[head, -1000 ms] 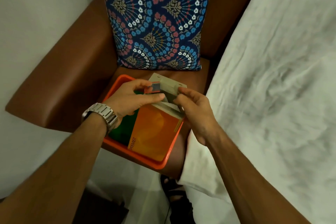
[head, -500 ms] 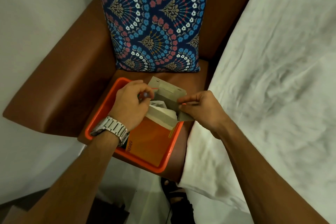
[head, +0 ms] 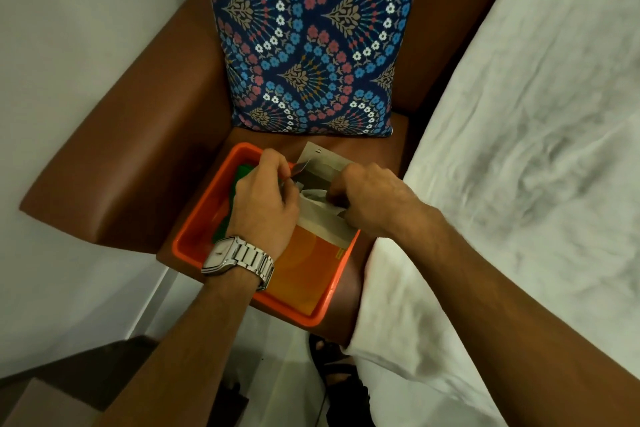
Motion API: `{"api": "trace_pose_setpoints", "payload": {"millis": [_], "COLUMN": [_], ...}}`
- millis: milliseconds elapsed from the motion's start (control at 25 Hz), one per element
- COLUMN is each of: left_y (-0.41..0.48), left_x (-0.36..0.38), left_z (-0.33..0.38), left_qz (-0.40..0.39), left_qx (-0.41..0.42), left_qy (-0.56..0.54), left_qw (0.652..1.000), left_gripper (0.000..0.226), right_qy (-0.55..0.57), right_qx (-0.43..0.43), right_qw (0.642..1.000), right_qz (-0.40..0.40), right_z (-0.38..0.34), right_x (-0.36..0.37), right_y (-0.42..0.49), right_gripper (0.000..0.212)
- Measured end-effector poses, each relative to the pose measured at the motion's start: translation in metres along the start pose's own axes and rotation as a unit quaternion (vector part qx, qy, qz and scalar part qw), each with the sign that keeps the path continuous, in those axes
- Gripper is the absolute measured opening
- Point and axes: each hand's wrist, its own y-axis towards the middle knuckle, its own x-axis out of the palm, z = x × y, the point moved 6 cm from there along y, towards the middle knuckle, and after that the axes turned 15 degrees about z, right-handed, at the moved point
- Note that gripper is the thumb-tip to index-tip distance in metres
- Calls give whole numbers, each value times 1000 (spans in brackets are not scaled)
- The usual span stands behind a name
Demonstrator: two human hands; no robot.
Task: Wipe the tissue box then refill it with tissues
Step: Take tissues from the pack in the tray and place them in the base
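Note:
An orange tissue box (head: 304, 270) lies in an orange plastic tray (head: 194, 229) on the seat of a brown armchair. The box's far end is open, its grey cardboard flaps (head: 325, 163) folded outward. White tissues (head: 317, 199) show in the opening. My left hand (head: 265, 204), with a metal wristwatch, pinches the left flap. My right hand (head: 367, 198) is curled at the right side of the opening, fingers down on the tissues and the flap. A green item (head: 239, 180) lies in the tray under my left hand, mostly hidden.
A patterned blue cushion (head: 308, 42) leans against the brown armchair's back (head: 114, 163). A bed with a white sheet (head: 519, 149) fills the right side, touching the chair. A dark sandal (head: 339, 378) lies on the floor below the tray.
Both hands spread the box's end flaps apart, exposing white tissues. My right hand has moved down onto the opening. The view has shifted slightly.

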Motion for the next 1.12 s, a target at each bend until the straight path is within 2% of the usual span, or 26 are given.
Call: {"api": "trace_pose_setpoints", "payload": {"millis": [160, 320, 480, 720, 920, 1120], "left_y": [-2, -3, -3, -2, -1, 17], "left_x": [-1, 1, 2, 5, 11, 34], "left_z": [-3, 0, -3, -5, -9, -15], "left_qz": [-6, -10, -13, -7, 6, -14], "left_qx": [-3, 2, -17, -12, -41, -100], "left_qy": [24, 16, 22, 31, 65, 69], "left_qw": [1000, 1000, 1000, 999, 997, 992], "left_gripper": [20, 22, 20, 11, 7, 17], "right_qy": [29, 25, 25, 54, 79, 86], "right_qx": [-35, -13, -18, -29, 8, 51], "right_qw": [995, 991, 990, 995, 997, 992], "right_qz": [-85, -129, -138, -79, 3, 79], "right_z": [2, 1, -3, -2, 3, 13], "right_x": [17, 35, 42, 19, -35, -83], "right_y": [16, 30, 36, 32, 32, 28], "right_gripper": [47, 33, 28, 15, 29, 32]}}
